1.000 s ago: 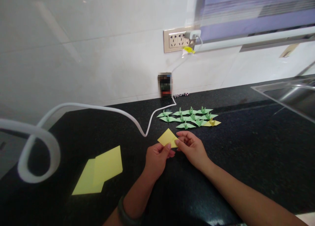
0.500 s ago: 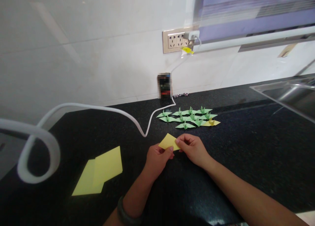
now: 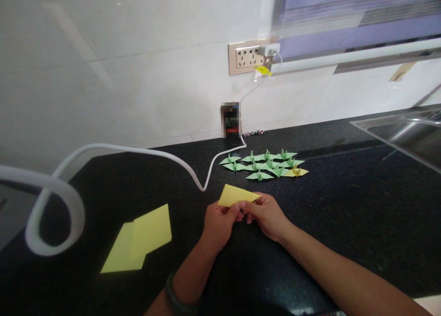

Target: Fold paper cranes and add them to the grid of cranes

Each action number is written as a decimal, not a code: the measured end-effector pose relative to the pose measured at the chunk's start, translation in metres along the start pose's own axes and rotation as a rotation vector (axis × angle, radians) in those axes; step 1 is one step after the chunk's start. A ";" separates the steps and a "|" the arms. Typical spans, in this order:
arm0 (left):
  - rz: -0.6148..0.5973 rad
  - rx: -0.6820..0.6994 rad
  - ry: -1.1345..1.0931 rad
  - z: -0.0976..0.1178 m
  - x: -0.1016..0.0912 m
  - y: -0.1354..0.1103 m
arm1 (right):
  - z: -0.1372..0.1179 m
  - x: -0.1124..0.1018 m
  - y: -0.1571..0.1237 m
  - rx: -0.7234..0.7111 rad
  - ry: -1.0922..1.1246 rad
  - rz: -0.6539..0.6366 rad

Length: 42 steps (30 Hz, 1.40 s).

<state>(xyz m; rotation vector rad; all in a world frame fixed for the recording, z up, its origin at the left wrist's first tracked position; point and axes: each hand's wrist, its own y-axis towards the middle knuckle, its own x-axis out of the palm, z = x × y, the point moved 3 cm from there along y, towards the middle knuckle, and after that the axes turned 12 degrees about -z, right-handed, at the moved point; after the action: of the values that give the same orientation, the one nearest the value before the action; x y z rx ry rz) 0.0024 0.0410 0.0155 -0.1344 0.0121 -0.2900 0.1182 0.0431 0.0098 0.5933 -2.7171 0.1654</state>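
A small folded yellow paper (image 3: pixel 236 195) is held just above the black counter (image 3: pixel 344 224) by both hands. My left hand (image 3: pixel 218 222) pinches its near left edge, thumb on top. My right hand (image 3: pixel 267 215) pinches the near right edge, fingers curled under. The paper lies nearly flat, its point toward the right. Beyond the hands sits a cluster of several green paper cranes (image 3: pixel 263 163) with one yellow crane (image 3: pixel 296 171) at its right end.
Two flat yellow sheets (image 3: pixel 139 240) lie on the counter to the left. A thick white cable (image 3: pixel 113 150) loops across the left side toward a wall socket (image 3: pixel 248 56). A small dark device (image 3: pixel 230 119) leans on the wall. A steel sink (image 3: pixel 406 132) is at right.
The yellow paper has tipped from standing tilted to lying nearly flat, and both hands have drawn closer together along its near edge.
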 end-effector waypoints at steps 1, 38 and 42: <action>0.009 0.006 0.002 0.001 0.000 0.000 | 0.000 -0.002 0.000 -0.004 0.011 0.033; -0.041 -0.018 -0.464 0.005 -0.007 0.003 | -0.021 -0.021 -0.004 -0.223 -0.727 0.041; -0.055 -0.066 -0.661 0.007 -0.006 0.004 | -0.026 -0.019 -0.008 -0.417 -0.931 0.033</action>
<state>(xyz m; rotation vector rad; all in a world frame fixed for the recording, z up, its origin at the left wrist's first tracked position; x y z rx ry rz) -0.0022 0.0474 0.0215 -0.2913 -0.6383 -0.2891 0.1463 0.0484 0.0275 0.5886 -3.4577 -0.8582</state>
